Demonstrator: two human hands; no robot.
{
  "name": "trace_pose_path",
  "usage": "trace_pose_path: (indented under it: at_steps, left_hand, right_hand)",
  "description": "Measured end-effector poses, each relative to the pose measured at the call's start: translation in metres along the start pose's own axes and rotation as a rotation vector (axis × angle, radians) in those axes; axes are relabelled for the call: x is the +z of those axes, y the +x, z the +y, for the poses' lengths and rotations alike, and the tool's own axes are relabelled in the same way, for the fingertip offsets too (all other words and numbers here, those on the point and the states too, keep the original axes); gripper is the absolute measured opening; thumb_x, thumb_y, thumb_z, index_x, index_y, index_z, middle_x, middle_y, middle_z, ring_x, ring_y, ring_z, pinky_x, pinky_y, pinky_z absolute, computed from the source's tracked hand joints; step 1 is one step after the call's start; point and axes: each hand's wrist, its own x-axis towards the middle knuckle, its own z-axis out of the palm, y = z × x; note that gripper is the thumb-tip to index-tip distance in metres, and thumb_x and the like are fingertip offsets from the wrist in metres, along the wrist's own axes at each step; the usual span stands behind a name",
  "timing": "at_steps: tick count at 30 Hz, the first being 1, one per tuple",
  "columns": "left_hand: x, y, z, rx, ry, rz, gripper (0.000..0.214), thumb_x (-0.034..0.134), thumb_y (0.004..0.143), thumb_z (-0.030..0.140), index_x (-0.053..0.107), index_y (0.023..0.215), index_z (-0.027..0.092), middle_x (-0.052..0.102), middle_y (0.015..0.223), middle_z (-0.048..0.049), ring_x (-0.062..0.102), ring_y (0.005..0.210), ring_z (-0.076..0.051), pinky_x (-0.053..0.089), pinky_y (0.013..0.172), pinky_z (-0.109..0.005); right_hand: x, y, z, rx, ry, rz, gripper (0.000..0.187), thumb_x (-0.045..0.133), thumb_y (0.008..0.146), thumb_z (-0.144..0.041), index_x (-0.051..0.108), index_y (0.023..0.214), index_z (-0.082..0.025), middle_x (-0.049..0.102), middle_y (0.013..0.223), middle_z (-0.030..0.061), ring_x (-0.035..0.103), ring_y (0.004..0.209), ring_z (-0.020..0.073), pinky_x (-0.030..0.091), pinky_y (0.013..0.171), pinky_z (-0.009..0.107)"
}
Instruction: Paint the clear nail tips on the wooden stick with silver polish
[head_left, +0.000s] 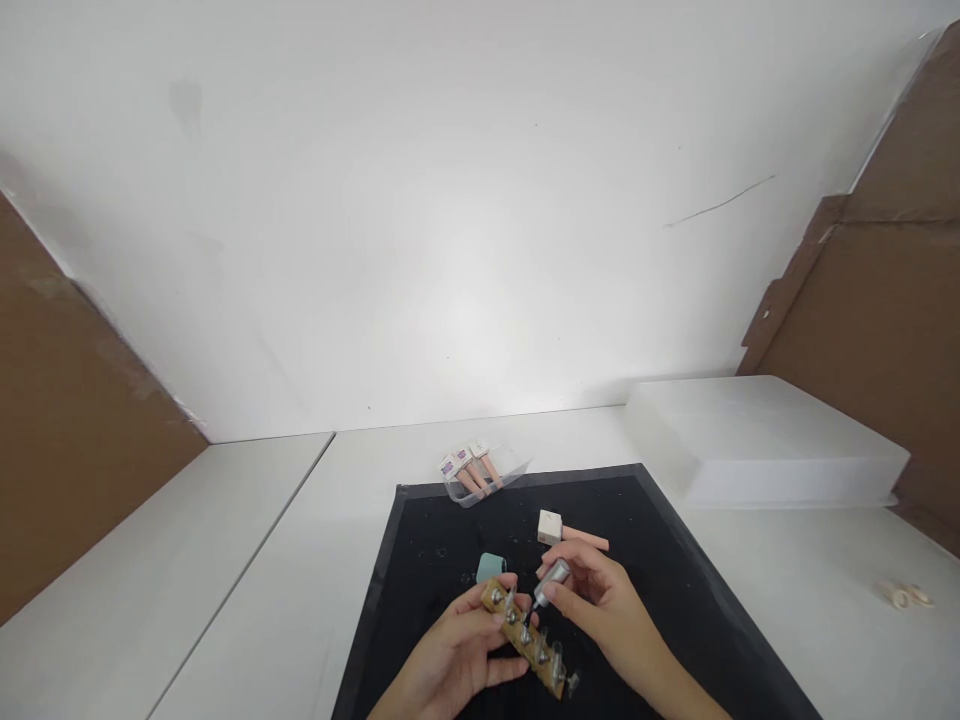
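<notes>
My left hand (469, 640) is closed around a gold-coloured nail tip stand (536, 650), a bar with a row of metal posts carrying clear nail tips. The bar slants down to the right. Between the fingers of my right hand (596, 595) is a silver-capped polish brush (553, 582). Its dark tip points down toward the stand, close to the nail tips; I cannot tell whether they touch. Just beyond my left fingers stands a teal block-like object (491, 568), partly hidden. Behind my right hand lies a squarish white bottle (550, 527) with a long pink handle.
Beneath my hands lies a black mat (427, 600) on a white table (255, 580). At its far edge, a clear tray (514, 465) holds several pink-handled bottles (472, 470). A white box (772, 450) stands at the right, with small pale objects (900, 595) nearer me.
</notes>
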Motion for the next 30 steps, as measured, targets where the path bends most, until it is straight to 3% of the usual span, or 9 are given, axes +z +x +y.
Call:
trace_pose_path:
  at_steps: [30]
  left_hand:
    - [-0.0014, 0.0008, -0.0001, -0.002, 0.024, 0.012, 0.03, 0.059, 0.07, 0.011, 0.061, 0.099, 0.02, 0.064, 0.101, -0.0063, 0.056, 0.1, -0.023, 0.042, 0.081, -0.038]
  right_hand:
    - [0.0005, 0.0006, -0.0005, 0.02, 0.041, 0.025, 0.022, 0.069, 0.069, -0.038, 0.063, 0.079, -0.019, 0.061, 0.071, 0.002, 0.052, 0.054, 0.0135, 0.043, 0.05, 0.024]
